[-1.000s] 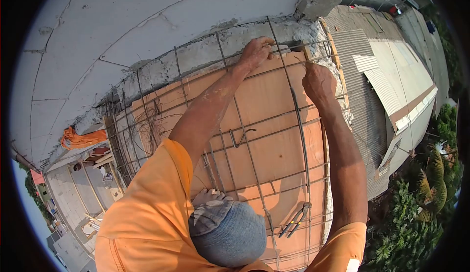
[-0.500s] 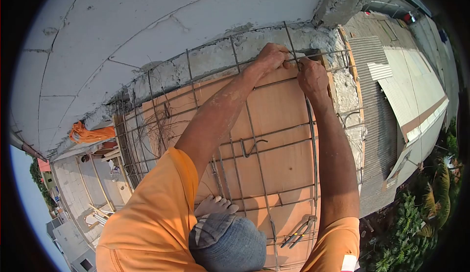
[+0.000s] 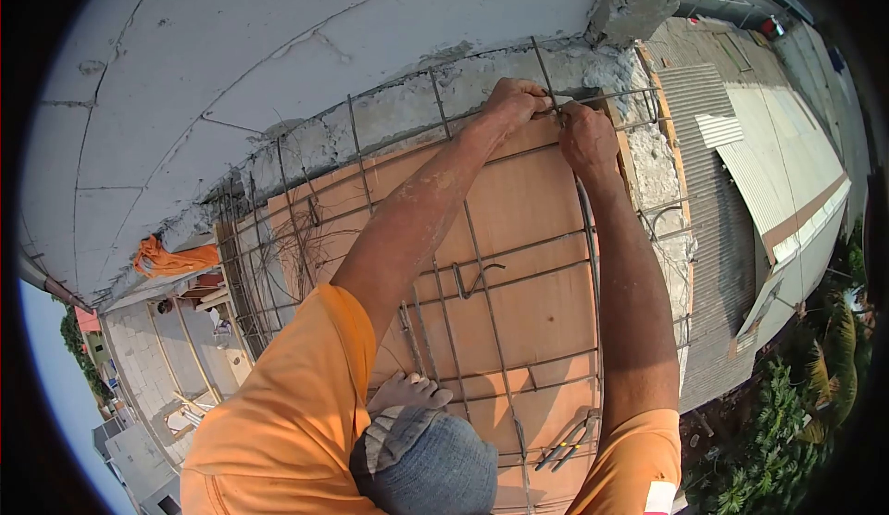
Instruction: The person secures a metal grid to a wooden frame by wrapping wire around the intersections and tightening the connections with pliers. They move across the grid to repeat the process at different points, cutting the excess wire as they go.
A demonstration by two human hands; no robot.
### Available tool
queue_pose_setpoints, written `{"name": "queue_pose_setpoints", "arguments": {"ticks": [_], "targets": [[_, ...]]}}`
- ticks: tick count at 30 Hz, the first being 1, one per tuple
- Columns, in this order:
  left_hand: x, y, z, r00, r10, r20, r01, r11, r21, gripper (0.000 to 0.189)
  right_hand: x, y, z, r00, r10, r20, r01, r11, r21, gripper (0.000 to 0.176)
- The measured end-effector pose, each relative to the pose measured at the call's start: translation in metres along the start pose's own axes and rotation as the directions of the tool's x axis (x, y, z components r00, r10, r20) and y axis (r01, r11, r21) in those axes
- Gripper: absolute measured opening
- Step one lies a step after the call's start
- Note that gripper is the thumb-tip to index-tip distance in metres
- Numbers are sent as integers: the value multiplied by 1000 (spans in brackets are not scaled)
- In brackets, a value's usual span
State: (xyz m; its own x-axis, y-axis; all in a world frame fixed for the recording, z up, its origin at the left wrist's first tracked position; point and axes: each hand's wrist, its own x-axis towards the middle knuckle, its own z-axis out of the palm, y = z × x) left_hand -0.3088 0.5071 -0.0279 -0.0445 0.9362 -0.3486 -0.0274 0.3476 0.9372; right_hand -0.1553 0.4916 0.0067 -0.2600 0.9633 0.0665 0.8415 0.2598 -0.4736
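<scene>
My left hand (image 3: 516,103) and my right hand (image 3: 589,135) meet at a crossing of the steel rebar grid (image 3: 495,332), close to the wall. The fingers of both are closed in a pinch around the crossing, one hand on each side of it. Whatever they pinch is too small or hidden to make out. Pincers (image 3: 569,441) with dark handles marked yellow lie on the grid near my right elbow. A bent rebar hook (image 3: 474,280) rests on the bars between my arms.
Plywood boards (image 3: 542,307) lie under the grid. Loose thin wires (image 3: 298,228) tangle at the left. A grey block wall (image 3: 278,61) rises ahead. A rough concrete edge (image 3: 659,177) runs along the right, with corrugated roofing (image 3: 708,237) beyond. My bare foot (image 3: 407,393) stands on the bars.
The view has shifted slightly. Both hands stay at the same crossing, with my right hand's fingers drawn a little closer to the left. The pincers and hook lie as before.
</scene>
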Motion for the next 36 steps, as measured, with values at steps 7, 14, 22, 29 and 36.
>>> {"name": "queue_pose_setpoints", "arguments": {"ticks": [7,14,22,29,36], "targets": [[-8,-15,8,960,235,-154,-181,936,303,16,-5,24,-14,1000,-14,-14,13,998,-63,15],[-14,-19,10,886,428,-176,-354,872,338,20,-7,21,-8,985,-33,-167,12,992,-125,9],[-23,-15,14,770,631,-90,-532,715,454,16,-4,-19,-15,973,120,-200,-116,993,28,11],[-24,-18,21,813,573,-100,-447,726,522,24,-7,-6,-14,989,-76,-123,108,954,281,19],[-28,-30,25,539,840,-53,-615,436,657,31,-4,-12,-20,1000,29,8,-30,955,295,21]]}}
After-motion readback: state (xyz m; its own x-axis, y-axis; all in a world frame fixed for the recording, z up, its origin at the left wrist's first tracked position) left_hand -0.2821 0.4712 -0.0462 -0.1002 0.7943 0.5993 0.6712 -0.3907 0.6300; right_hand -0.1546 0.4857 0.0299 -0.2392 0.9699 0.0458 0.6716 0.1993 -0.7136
